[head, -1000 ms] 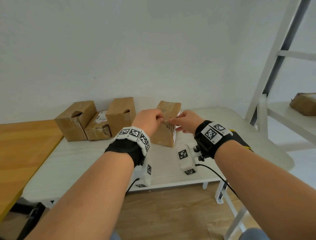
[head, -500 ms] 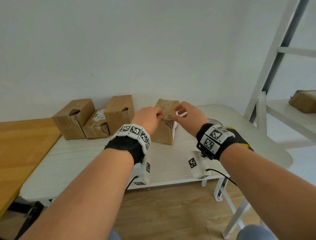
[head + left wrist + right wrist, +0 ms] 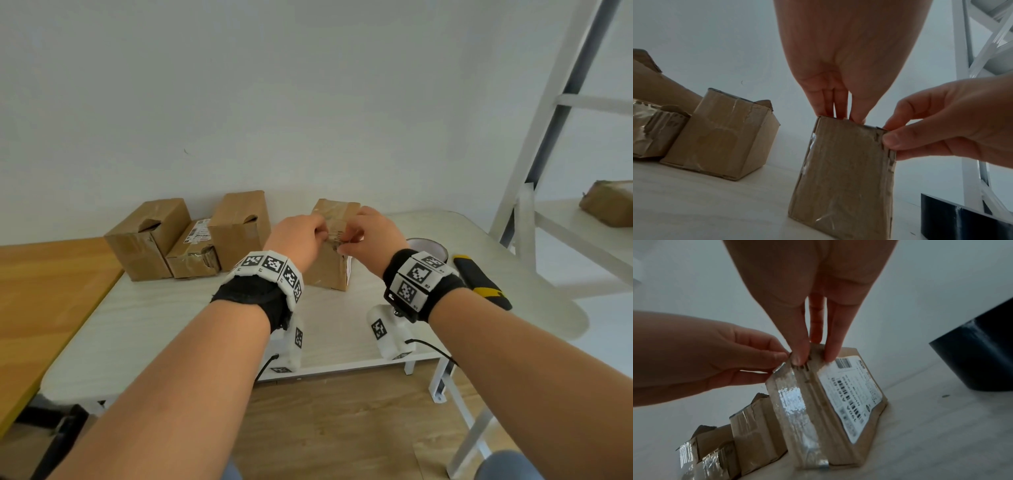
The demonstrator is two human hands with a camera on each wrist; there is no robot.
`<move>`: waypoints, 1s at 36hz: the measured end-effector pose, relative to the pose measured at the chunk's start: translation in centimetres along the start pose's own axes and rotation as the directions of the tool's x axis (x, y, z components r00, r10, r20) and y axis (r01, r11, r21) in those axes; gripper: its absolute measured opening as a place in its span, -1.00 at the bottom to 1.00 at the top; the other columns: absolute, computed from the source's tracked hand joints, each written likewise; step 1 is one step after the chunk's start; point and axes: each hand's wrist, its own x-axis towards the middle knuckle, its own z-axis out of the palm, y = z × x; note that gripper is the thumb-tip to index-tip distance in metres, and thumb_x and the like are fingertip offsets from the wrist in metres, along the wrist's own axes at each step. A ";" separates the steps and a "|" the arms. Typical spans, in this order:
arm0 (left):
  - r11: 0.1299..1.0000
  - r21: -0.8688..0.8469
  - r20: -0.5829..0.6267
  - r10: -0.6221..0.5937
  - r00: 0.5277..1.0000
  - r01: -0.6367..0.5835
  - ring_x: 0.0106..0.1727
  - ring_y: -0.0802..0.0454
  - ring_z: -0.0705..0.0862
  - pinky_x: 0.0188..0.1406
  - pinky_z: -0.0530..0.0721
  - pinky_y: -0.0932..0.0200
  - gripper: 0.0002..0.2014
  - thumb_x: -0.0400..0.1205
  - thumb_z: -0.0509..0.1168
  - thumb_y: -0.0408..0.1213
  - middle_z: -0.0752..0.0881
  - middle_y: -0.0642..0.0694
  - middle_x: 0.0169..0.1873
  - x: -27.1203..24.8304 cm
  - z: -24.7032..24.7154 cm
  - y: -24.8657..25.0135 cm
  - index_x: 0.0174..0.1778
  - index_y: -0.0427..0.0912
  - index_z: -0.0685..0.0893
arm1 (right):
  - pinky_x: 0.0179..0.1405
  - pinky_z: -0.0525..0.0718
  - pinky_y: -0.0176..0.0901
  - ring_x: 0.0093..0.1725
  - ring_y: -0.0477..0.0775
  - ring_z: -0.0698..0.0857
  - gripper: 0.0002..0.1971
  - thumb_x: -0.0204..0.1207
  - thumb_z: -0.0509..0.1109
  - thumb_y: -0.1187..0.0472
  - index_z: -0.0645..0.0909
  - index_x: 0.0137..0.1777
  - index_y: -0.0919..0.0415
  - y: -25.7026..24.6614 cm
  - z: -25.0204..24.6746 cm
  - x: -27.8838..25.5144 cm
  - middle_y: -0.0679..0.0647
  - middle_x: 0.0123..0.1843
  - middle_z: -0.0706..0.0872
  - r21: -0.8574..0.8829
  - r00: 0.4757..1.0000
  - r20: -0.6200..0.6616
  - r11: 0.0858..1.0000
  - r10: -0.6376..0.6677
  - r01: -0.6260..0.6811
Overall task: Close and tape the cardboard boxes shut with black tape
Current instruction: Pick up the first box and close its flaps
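A small upright cardboard box (image 3: 327, 274) stands mid-table, old clear tape on its side (image 3: 795, 402) and a white shipping label (image 3: 851, 395) on its right face. My left hand (image 3: 320, 233) pinches the left part of the box's top edge (image 3: 838, 116). My right hand (image 3: 344, 246) pinches the right top corner (image 3: 887, 138), thumb on the near face. A black tape roll (image 3: 430, 247) sits on the table just right of the box, partly hidden by my right wrist, also in the wrist views (image 3: 962, 219) (image 3: 982, 356).
Three more cardboard boxes (image 3: 191, 236) with torn tops stand in a row at the back left. A yellow-and-black utility knife (image 3: 481, 282) lies right of the tape roll. A wooden table (image 3: 44, 294) adjoins on the left; a white shelf frame (image 3: 548, 144) holds another box (image 3: 609, 204).
My right hand, which reached over the box's top half a second ago, has come back to the near top corner and pinches it. The left hand stayed on the top edge.
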 end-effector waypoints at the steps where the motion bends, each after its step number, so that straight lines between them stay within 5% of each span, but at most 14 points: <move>1: 1.000 0.000 -0.001 -0.001 1.000 0.001 -0.02 -0.03 0.66 -0.10 0.51 0.15 -0.83 0.70 0.17 -0.21 0.75 -0.05 -0.04 0.0 0.0 0.0 0.04 -0.11 0.66 | -0.22 0.52 -0.28 -0.21 -0.08 0.59 -0.89 0.38 0.54 0.28 0.65 -0.26 0.22 0.0 0.0 0.0 -0.22 -0.23 0.44 0.018 1.000 -0.004 1.000 -0.005 0.005; 6: 1.000 0.012 -0.011 0.010 1.000 -0.010 -0.05 -0.04 0.66 -0.10 0.55 0.11 -0.83 0.71 0.15 -0.21 0.74 -0.06 -0.05 -0.1 0.2 0.1 0.03 -0.13 0.64 | -0.13 0.58 -0.17 -0.19 -0.03 0.63 -0.87 0.40 0.52 0.30 0.63 -0.32 0.20 0.1 -0.1 -0.1 -0.21 -0.24 0.46 0.038 1.000 -0.017 0.999 -0.018 0.019; 10: 1.000 0.012 -0.011 0.006 1.000 -0.006 -0.03 -0.05 0.65 -0.08 0.57 0.08 -0.83 0.72 0.13 -0.22 0.73 -0.08 -0.05 -0.2 0.2 0.2 0.04 -0.14 0.62 | -0.24 0.47 -0.28 -0.29 -0.20 0.56 -0.83 0.39 0.52 0.25 0.60 -0.35 0.09 0.2 -0.6 0.0 -0.21 -0.25 0.49 0.028 1.000 -0.003 0.999 0.016 -0.016; 16: 0.999 0.039 -0.019 -0.030 0.999 0.031 -0.22 -0.02 0.61 -0.26 0.49 0.12 -0.72 0.70 0.12 0.02 0.62 -0.02 -0.24 -0.2 0.6 0.8 -0.11 -0.12 0.55 | -0.15 0.56 -0.32 -0.12 -0.17 0.68 -0.93 0.53 0.40 0.13 0.73 -0.11 0.01 0.5 -2.4 -0.6 -0.19 -0.12 0.75 0.140 0.996 -0.036 0.987 0.080 -0.074; 21: 0.998 0.016 -0.013 -0.066 0.998 0.067 -0.20 -0.02 0.60 -0.21 0.59 0.07 -0.73 0.65 0.18 0.01 0.61 -0.05 -0.19 0.1 0.8 1.8 -0.07 -0.15 0.54 | 0.04 0.56 -0.20 0.11 0.02 0.66 -0.73 0.60 0.20 0.30 0.68 0.16 0.13 2.6 -3.5 -0.7 0.01 0.16 0.73 -0.033 0.967 0.000 0.967 0.254 -0.254; 26: 0.996 0.041 0.025 -0.079 0.997 0.078 -0.03 -0.07 0.64 -0.02 0.67 -0.03 -0.75 0.66 0.11 -0.09 0.68 -0.07 -0.06 1.0 1.5 2.7 0.11 -0.14 0.55 | 0.26 0.59 0.01 0.26 0.16 0.62 -0.63 0.57 0.12 0.37 0.60 0.28 0.11 3.9 -4.2 -1.2 0.10 0.32 0.64 -0.188 0.878 0.116 0.879 0.464 -0.439; 31: 0.993 0.028 0.062 -0.116 0.991 0.114 0.00 -0.08 0.63 0.02 0.63 -0.02 -0.73 0.71 0.03 -0.14 0.66 -0.10 0.00 1.4 1.8 2.5 0.18 -0.16 0.53 | 0.06 0.56 -0.08 0.17 0.22 0.64 -0.74 0.58 0.15 0.31 0.62 0.16 0.23 4.3 -4.5 -2.3 0.16 0.19 0.69 -0.331 0.853 0.150 0.838 0.500 -0.433; 36: 0.994 0.041 0.084 -0.103 0.991 0.100 0.04 -0.09 0.64 0.08 0.62 -0.06 -0.72 0.74 0.01 -0.13 0.66 -0.10 0.06 1.6 1.7 2.0 0.19 -0.16 0.54 | 0.39 0.51 0.05 0.34 0.25 0.57 -0.64 0.60 0.15 0.33 0.51 0.37 0.25 3.6 -5.1 -2.6 0.19 0.37 0.59 -0.517 0.791 0.271 0.776 0.548 -0.361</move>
